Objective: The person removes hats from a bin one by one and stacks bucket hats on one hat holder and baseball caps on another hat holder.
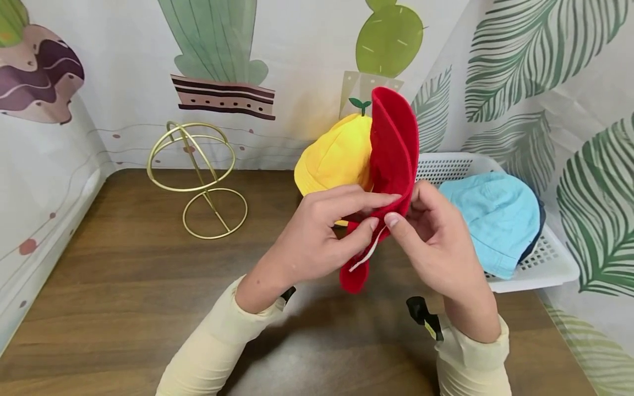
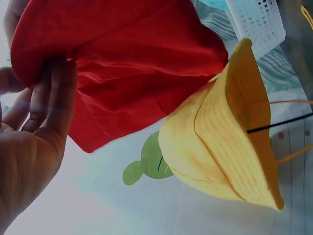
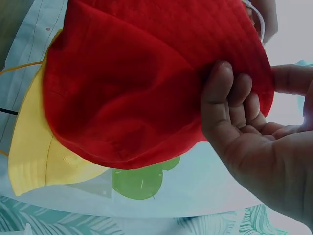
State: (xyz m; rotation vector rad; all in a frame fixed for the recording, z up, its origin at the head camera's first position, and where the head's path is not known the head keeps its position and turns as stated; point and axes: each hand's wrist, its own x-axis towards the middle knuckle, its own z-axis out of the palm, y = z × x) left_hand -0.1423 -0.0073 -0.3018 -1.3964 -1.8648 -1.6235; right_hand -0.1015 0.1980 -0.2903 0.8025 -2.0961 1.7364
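Observation:
A red bucket hat [image 1: 396,137], turned on its side with its opening toward me, is held up above the table by both hands. My left hand [image 1: 317,236] pinches the lower brim, its forefinger stretched along the inside. Opposite it, my right hand [image 1: 441,247] grips the brim's right edge, thumb inside and fingers curled on the outer cloth [image 3: 122,93]. A white cord [image 1: 365,257] dangles from the brim below the fingertips. Just behind the red hat is a yellow bucket hat [image 1: 337,154] with a green sprout [image 1: 361,104] on top; the red hat hides part of it.
A bare gold wire hat stand [image 1: 215,203] stands at the back left. To the right, a white plastic basket [image 1: 557,261] holds a light blue hat [image 1: 495,214] over a dark one [image 1: 534,236]. Printed cloth [image 1: 307,60] hangs behind the wooden table [image 1: 114,286].

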